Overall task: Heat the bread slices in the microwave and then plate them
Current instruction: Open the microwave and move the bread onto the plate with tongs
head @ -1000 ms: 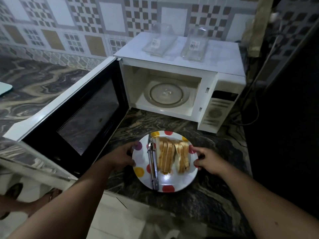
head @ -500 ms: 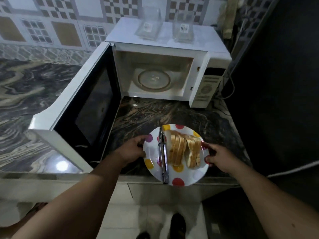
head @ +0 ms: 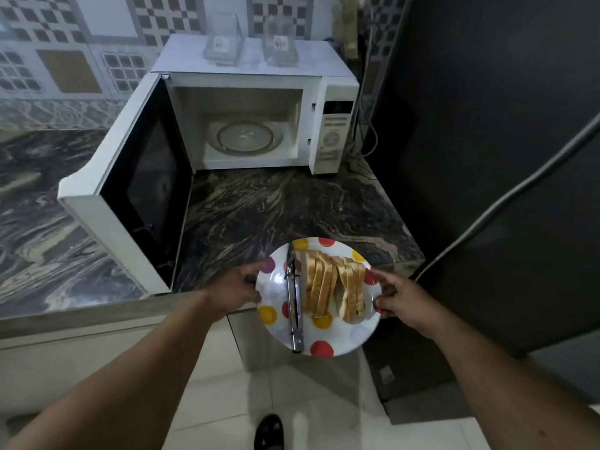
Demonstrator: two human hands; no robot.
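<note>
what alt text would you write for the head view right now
Two hands, left hand and right hand, hold a polka-dot plate of sliced bread and metal tongs by its rim, at the edge of a dark marble counter. Behind it, a white microwave stands with its door open, turntable bare.

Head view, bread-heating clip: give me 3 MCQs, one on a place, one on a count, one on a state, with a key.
1. Where do the tongs lie?
A. on the plate, left of the bread slices
B. inside the microwave
C. on the counter

2. How many clear containers stand on top of the microwave?
A. one
B. two
C. four

3. What state is the microwave door in?
A. shut
B. swung open to the left
C. removed

Key: 1 A, the tongs lie on the plate beside the bread. 2 B, a pair stands side by side on top. 3 B, the empty turntable shows.

Left hand and right hand grip the plate's rim.
</note>
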